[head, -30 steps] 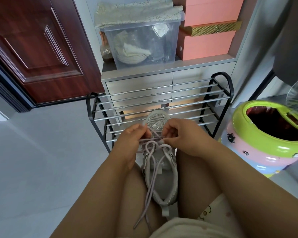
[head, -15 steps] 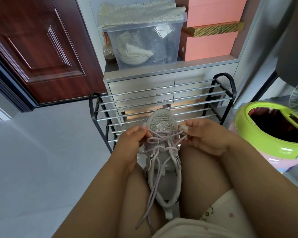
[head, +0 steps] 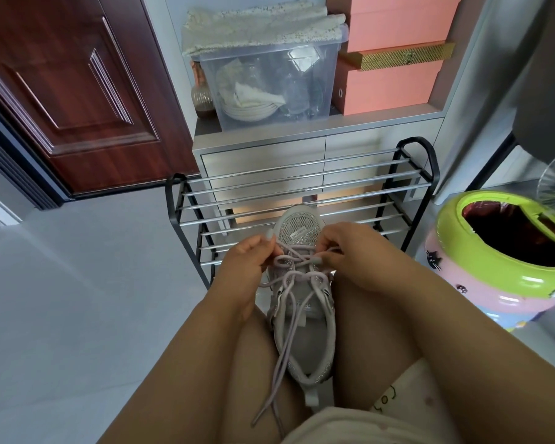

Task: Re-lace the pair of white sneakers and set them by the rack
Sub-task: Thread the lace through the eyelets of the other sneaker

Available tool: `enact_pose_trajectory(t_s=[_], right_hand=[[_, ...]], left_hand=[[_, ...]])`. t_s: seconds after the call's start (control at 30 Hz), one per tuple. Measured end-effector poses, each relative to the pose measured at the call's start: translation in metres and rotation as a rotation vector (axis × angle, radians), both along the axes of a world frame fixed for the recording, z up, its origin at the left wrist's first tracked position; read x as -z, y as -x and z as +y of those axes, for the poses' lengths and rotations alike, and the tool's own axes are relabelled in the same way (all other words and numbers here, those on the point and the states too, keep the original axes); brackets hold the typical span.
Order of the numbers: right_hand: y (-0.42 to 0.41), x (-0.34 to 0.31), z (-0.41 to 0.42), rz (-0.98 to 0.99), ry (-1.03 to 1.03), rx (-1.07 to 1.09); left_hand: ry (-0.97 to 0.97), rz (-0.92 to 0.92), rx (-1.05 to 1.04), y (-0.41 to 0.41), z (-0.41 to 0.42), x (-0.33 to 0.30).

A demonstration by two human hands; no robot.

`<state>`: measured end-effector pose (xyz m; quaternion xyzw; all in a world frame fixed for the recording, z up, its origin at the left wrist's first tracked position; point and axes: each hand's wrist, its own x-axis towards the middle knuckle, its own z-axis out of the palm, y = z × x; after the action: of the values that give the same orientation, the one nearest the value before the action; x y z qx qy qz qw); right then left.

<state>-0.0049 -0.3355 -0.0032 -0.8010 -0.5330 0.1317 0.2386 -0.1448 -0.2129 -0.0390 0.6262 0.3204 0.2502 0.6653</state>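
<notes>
- The white sneaker (head: 302,302) sits wedged between my thighs, toe pointing away from me toward the shoe rack (head: 302,187), heel toward my lap.
- My left hand (head: 247,267) is closed on the lace (head: 289,318) at the sneaker's left side near the toe, thumb and fingers pinching one strand.
- My right hand (head: 350,251) is pinched shut on the other strand at the sneaker's right side, just beside the toe-end eyelets.
- A moment ago my hands were spread wider with the lace stretched across; now they have come back in over the front of the sneaker, and the crossing near the toe looks snugger.
- I read that as one row tightened, so I am about to feed the next eyelets, working back toward the tongue.
- The loose lace ends trail from the sneaker's heel down onto my lap, so plenty of lacing remains.
- Only this one sneaker is in sight; nothing yet stands on the floor by the rack.
</notes>
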Motion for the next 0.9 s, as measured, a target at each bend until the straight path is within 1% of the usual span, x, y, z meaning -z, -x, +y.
enact_pose_trajectory(t_s=[0.03,0.07,0.1,0.13,0.17,0.2,0.23,0.27,0.33,0.43,0.47,0.5,0.53,0.57,0.6,0.7,0.77,0.8,0.83,0.9], right_hand=[[-0.004,0.003,-0.002,0.201,-0.025,-0.012],[-0.006,0.004,-0.006,0.524,-0.097,-0.026],[-0.008,0.005,-0.009,0.936,-0.213,-0.021],[-0.011,0.005,-0.011,1.284,-0.328,0.016],[-0.015,0.007,-0.013,1.444,-0.409,0.071],[-0.018,0.009,-0.013,1.436,-0.429,0.139],[-0.019,0.010,-0.011,1.288,-0.404,0.184],[-0.019,0.012,-0.009,1.064,-0.354,0.205],[-0.014,0.009,-0.006,0.592,-0.230,0.176],[0.002,0.007,0.002,0.031,-0.101,0.020],[0.007,0.006,0.005,-0.110,-0.087,-0.035],[0.010,0.004,0.007,-0.194,-0.075,-0.077],[0.010,0.005,0.008,-0.210,-0.070,-0.106],[0.008,0.006,0.008,-0.142,-0.084,-0.115],[0.005,0.007,0.008,0.015,-0.104,-0.092],[0.002,0.014,0.005,0.714,-0.209,0.054],[0.000,0.021,0.006,1.087,-0.275,0.091],[-0.002,0.022,0.006,1.224,-0.302,0.097],[-0.003,0.023,0.007,1.296,-0.317,0.107],[-0.004,0.023,0.008,1.297,-0.314,0.129]], left_hand=[[0.012,-0.010,-0.007,0.000,-0.001,0.000],[0.027,-0.022,-0.016,0.000,-0.002,0.000],[0.041,-0.032,-0.027,0.001,-0.002,0.000],[0.050,-0.038,-0.034,0.002,-0.001,0.000],[0.052,-0.038,-0.039,0.003,-0.001,0.000],[0.049,-0.036,-0.041,0.003,0.000,0.001],[0.044,-0.032,-0.041,0.003,0.001,0.001],[0.038,-0.025,-0.042,0.002,0.001,0.001],[0.018,-0.015,-0.041,0.001,0.000,0.001],[-0.015,0.001,-0.045,0.000,-0.003,0.000],[-0.022,0.005,-0.048,0.000,-0.003,-0.001],[-0.026,0.010,-0.048,0.000,-0.003,-0.001],[-0.026,0.009,-0.044,0.001,-0.003,-0.001],[-0.020,0.002,-0.038,0.002,-0.003,-0.001],[-0.005,-0.012,-0.034,0.002,-0.003,-0.001],[0.054,-0.065,-0.040,0.003,-0.001,0.000],[0.099,-0.101,-0.051,0.003,0.000,0.001],[0.118,-0.117,-0.056,0.003,0.001,0.002],[0.129,-0.126,-0.059,0.003,0.001,0.002],[0.126,-0.125,-0.060,0.003,0.001,0.001]])
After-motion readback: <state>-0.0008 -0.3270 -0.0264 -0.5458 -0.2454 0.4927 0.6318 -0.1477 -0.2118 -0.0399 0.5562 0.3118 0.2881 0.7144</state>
